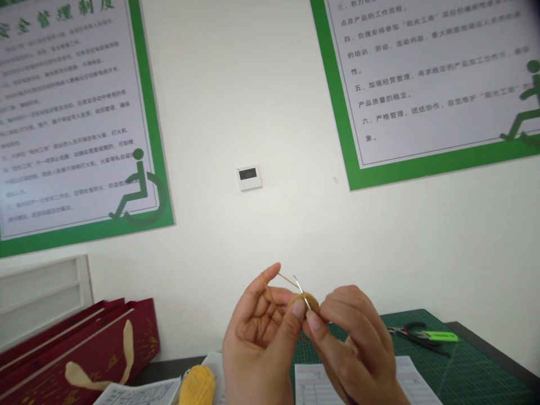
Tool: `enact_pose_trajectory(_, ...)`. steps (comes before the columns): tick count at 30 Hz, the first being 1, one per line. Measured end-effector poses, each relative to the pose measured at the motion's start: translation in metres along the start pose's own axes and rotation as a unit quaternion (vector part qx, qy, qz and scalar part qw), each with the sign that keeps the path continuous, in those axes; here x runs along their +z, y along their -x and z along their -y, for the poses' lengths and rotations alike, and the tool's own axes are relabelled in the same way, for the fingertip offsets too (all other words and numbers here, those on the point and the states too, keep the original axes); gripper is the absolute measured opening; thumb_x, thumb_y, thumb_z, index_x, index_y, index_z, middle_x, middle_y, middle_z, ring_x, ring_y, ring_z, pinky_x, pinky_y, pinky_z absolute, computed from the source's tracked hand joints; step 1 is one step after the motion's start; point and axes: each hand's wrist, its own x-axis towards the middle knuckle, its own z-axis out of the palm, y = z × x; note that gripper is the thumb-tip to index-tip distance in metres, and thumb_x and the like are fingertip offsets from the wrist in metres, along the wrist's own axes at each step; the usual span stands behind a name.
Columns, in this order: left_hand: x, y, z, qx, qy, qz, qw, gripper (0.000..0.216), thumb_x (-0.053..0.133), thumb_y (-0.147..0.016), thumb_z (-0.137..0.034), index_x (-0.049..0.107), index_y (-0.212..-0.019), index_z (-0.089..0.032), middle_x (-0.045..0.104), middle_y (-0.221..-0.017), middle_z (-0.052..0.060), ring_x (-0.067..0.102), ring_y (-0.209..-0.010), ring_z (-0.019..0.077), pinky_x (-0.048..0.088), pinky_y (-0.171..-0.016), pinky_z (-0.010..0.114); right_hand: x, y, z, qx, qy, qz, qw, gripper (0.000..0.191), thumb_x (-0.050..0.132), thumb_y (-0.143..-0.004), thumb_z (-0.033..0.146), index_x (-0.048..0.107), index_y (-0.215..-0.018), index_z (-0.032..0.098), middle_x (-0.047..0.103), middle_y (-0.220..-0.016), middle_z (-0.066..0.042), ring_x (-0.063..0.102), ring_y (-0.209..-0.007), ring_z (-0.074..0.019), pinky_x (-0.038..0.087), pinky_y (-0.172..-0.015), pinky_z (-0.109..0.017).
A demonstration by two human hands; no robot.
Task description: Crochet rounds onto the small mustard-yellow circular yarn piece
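Note:
My left hand [264,332] pinches a small round piece of mustard-yellow crochet work [311,302] between thumb and fingers. Its index finger is raised, with yellow yarn [270,295] looped around it and running across to the hook. In my right hand [352,340] is a thin silver crochet hook [301,287], whose tip points up and left past the edge of the crochet piece. Both hands meet at the piece, held up above the table. A short bit of red thread [302,339] shows just below it. The hook's lower end is hidden by my right hand.
A yellow yarn ball [197,386] lies at the front left by printed papers [139,392]. Dark red gift bags [84,349] stand further left. On the green cutting mat [472,365] are pliers [415,334], a bright green-handled tool [441,336] and a printed sheet [415,382].

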Motion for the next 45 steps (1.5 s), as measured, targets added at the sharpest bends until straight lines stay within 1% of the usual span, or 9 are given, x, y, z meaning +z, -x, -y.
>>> enact_pose_trajectory(4, 0.005, 0.006, 0.005, 0.109, -0.109, -0.005, 0.988, 0.040, 0.080, -0.078, -0.011, 0.077, -0.113, -0.030, 0.072, -0.083, 0.000, 0.069, -0.079, 0.0137, 0.055, -0.077, 0.020, -0.007, -0.001, 0.005, 0.062, -0.004, 0.006, 0.998, 0.025, 0.059, -0.085, -0.002, 0.064, -0.103, 0.015, 0.067, -0.083, -0.005, 0.061, -0.073, -0.0153, 0.052, -0.064, -0.029)
enact_pose_trajectory(8, 0.004, 0.003, 0.003, 0.052, -0.080, 0.031, 0.995, 0.035, 0.079, -0.079, -0.015, 0.078, -0.111, -0.029, 0.070, -0.081, 0.000, 0.066, -0.074, 0.0137, 0.055, -0.068, 0.021, -0.012, -0.002, 0.007, 0.258, -0.098, -0.033, 0.961, 0.012, 0.054, -0.096, 0.013, 0.062, -0.100, 0.021, 0.064, -0.079, -0.002, 0.060, -0.069, -0.0137, 0.049, -0.062, -0.026)
enact_pose_trajectory(13, -0.002, -0.005, -0.003, -0.027, -0.001, 0.063, 0.998, 0.034, 0.086, -0.071, -0.014, 0.081, -0.103, -0.023, 0.070, -0.077, 0.003, 0.061, -0.067, 0.0104, 0.050, -0.060, 0.016, -0.009, -0.012, 0.002, 0.581, -0.369, -0.055, 0.723, 0.034, 0.061, -0.096, 0.045, 0.053, -0.075, 0.020, 0.050, -0.060, 0.004, 0.047, -0.056, -0.0102, 0.041, -0.056, -0.023)
enact_pose_trajectory(17, -0.004, -0.009, 0.000, -0.043, 0.012, 0.062, 0.997, 0.032, 0.088, -0.070, -0.016, 0.082, -0.101, -0.022, 0.071, -0.079, 0.003, 0.065, -0.070, 0.0115, 0.054, -0.065, 0.018, -0.003, -0.015, -0.001, 0.633, -0.500, -0.023, 0.591, 0.038, 0.067, -0.092, 0.046, 0.050, -0.071, 0.019, 0.050, -0.064, 0.004, 0.044, -0.060, -0.0094, 0.042, -0.060, -0.022)
enact_pose_trajectory(21, -0.008, -0.007, 0.007, -0.003, -0.018, 0.065, 0.998, 0.032, 0.087, -0.074, -0.018, 0.082, -0.105, -0.025, 0.075, -0.083, 0.004, 0.070, -0.077, 0.0141, 0.058, -0.069, 0.020, 0.002, -0.008, -0.004, 0.556, -0.517, -0.004, 0.651, 0.029, 0.067, -0.093, 0.039, 0.050, -0.077, 0.022, 0.056, -0.072, 0.004, 0.051, -0.066, -0.0110, 0.046, -0.065, -0.024)
enact_pose_trajectory(26, -0.005, -0.003, 0.008, 0.011, -0.007, 0.048, 0.999, 0.035, 0.086, -0.074, -0.015, 0.082, -0.108, -0.026, 0.074, -0.081, 0.002, 0.070, -0.075, 0.0127, 0.058, -0.070, 0.018, -0.004, 0.002, -0.011, 0.210, -0.191, -0.004, 0.959, 0.022, 0.065, -0.088, 0.005, 0.066, -0.096, 0.025, 0.064, -0.080, 0.000, 0.058, -0.074, -0.0154, 0.047, -0.064, -0.030)
enact_pose_trajectory(28, -0.002, -0.002, 0.005, -0.056, 0.050, 0.068, 0.995, 0.038, 0.087, -0.072, -0.013, 0.081, -0.108, -0.022, 0.072, -0.076, 0.002, 0.068, -0.069, 0.0121, 0.057, -0.066, 0.019, -0.007, 0.005, -0.013, 0.054, -0.070, 0.000, 0.996, 0.038, 0.064, -0.080, -0.007, 0.069, -0.105, 0.022, 0.067, -0.083, -0.003, 0.060, -0.076, -0.0172, 0.049, -0.065, -0.033)
enact_pose_trajectory(33, -0.002, -0.006, -0.003, -0.251, 0.163, 0.122, 0.946, 0.040, 0.088, -0.069, -0.010, 0.080, -0.108, -0.013, 0.073, -0.079, 0.005, 0.069, -0.074, 0.0121, 0.057, -0.075, 0.021, -0.003, 0.008, -0.006, 0.176, -0.239, -0.078, 0.952, 0.018, 0.060, -0.095, 0.011, 0.067, -0.108, 0.022, 0.063, -0.078, -0.001, 0.061, -0.070, -0.0163, 0.051, -0.061, -0.032)
enact_pose_trajectory(45, -0.006, -0.007, -0.001, -0.158, 0.092, 0.119, 0.976, 0.028, 0.089, -0.068, -0.017, 0.083, -0.095, -0.018, 0.070, -0.077, 0.004, 0.066, -0.072, 0.0134, 0.052, -0.068, 0.022, -0.001, -0.015, 0.006, 0.548, -0.530, -0.087, 0.641, 0.034, 0.055, -0.100, 0.040, 0.053, -0.072, 0.020, 0.048, -0.061, 0.004, 0.042, -0.054, -0.0102, 0.038, -0.053, -0.023)
